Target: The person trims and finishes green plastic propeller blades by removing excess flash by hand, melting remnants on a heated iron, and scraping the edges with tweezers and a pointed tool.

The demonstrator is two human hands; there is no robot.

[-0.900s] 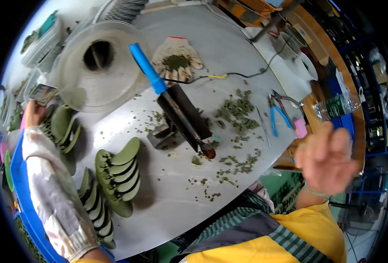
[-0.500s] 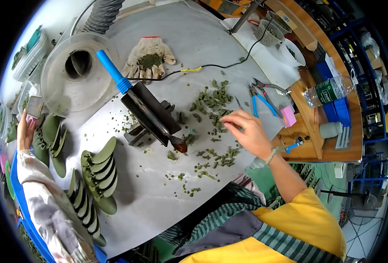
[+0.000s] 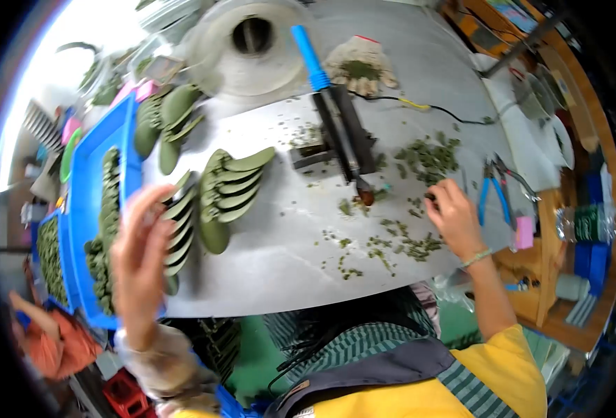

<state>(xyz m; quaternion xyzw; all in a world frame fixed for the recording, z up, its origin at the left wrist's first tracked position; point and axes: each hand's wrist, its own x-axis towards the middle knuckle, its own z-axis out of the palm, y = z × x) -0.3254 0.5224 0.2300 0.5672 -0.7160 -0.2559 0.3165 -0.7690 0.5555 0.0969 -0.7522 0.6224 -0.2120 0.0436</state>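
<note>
My left hand (image 3: 139,261), blurred, is raised at the left table edge beside a green piece with curved blades (image 3: 180,233). Its fingers are curled but apart, with nothing visible in them. My right hand (image 3: 455,221) pinches a small dark piece (image 3: 430,196) over the scattered green bits. Above these lies a heap of small green pieces (image 3: 430,159). Between my hands, a blue-handled soldering iron (image 3: 311,59) rests on a dark stand (image 3: 363,132), its brown tip pointing toward me. Another bladed green piece (image 3: 232,184) lies left of the stand.
A blue tray (image 3: 132,150) holding green pieces stands at the left edge. Behind are a clear round cover (image 3: 210,59) and a stained glove (image 3: 363,59). Blue-handled pliers (image 3: 487,191), a pink block (image 3: 524,233) and a bottle (image 3: 586,224) lie right. Another person (image 3: 60,341) is at far left.
My left hand has left the small box at the back left and come toward me. My right hand has closed into a pinch by the green bits. The view has turned left.
</note>
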